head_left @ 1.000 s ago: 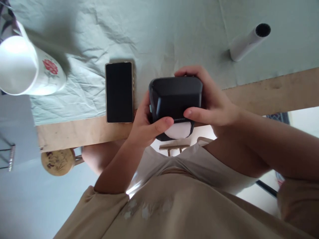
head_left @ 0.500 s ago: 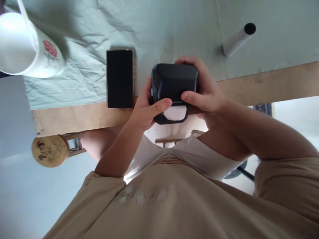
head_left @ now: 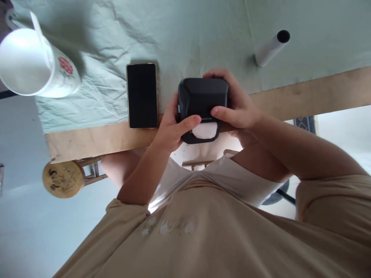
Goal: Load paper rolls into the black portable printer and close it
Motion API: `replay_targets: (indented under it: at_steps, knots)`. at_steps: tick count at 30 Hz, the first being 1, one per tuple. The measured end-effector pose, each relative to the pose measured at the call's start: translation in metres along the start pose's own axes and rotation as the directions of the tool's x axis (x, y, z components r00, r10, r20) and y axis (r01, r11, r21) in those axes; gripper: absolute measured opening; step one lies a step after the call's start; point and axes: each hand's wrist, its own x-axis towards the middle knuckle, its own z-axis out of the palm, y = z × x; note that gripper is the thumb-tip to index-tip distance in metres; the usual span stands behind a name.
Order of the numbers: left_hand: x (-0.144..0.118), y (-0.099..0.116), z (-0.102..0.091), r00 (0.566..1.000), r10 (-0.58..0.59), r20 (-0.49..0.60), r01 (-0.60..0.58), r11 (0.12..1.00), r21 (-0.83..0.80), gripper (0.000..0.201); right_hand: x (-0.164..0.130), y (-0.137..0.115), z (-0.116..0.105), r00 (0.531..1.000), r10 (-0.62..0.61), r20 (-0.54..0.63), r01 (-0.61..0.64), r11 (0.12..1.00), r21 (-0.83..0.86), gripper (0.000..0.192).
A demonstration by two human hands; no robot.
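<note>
Head view: both hands on the black box, held just at the near desk edge, right beside the phone. Left hand grip wraps the box's left side, thumb across the front lip. Right hand grip wraps the right and far sides, thumb meeting the left one over the white insert showing at the box's near end. Box sits slightly off the desk, tilted toward the person. Progress, my read: box is picked up and gripped, insert partly exposed but not out; box body looks closed otherwise. White mug well left of the box, white tube further right, both on the green cloth.
</note>
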Motion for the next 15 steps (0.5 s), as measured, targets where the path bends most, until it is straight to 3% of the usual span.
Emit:
replay_targets:
  at_steps: [5, 15]
  knots:
    - [0.000, 0.000, -0.001, 1.000, -0.025, -0.009, 0.025, 0.999, 0.029, 0.063, 0.000, 0.001, 0.000, 1.000, -0.005, 0.012, 0.005, 1.000, -0.003, 0.083]
    - [0.004, -0.007, -0.007, 0.995, 0.068, 0.077, -0.069, 0.998, 0.003, 0.055, -0.004, -0.012, 0.002, 1.000, 0.024, 0.016, -0.024, 0.999, -0.025, 0.081]
